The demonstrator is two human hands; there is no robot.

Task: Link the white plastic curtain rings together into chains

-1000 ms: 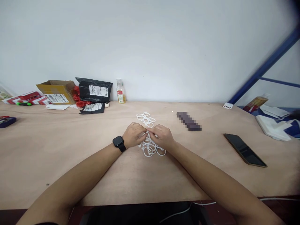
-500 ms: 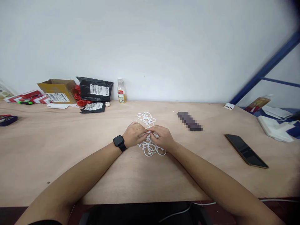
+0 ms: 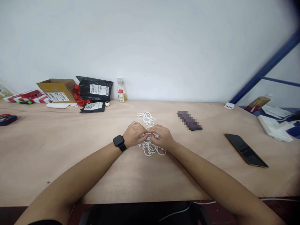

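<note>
My left hand [image 3: 134, 134], with a black watch [image 3: 119, 142] on its wrist, pinches a small white plastic ring [image 3: 147, 134] between thumb and fingers. From the other side my right hand [image 3: 163, 137] closes on the same ring, and the fingertips of both hands nearly meet. The fingers cover much of the ring, so its clasp is hard to make out. Below the hands lies a loose pile of white plastic rings [image 3: 150, 153] with small clasp ends. Beyond the fingers a group of linked or overlapping white rings [image 3: 146, 120] stretches away from me.
A phone [image 3: 246, 150] and a pixelated dark object [image 3: 189, 121] lie to the right. Along the wall stand a bottle [image 3: 121, 90], a black mailing bag [image 3: 96, 89] and an open cardboard box [image 3: 57, 90]. A white multi-port block [image 3: 229, 106] sits at the back right.
My fingertips have shifted slightly around the ring, and more of its loop now shows between them. Both arms stay almost in place.
</note>
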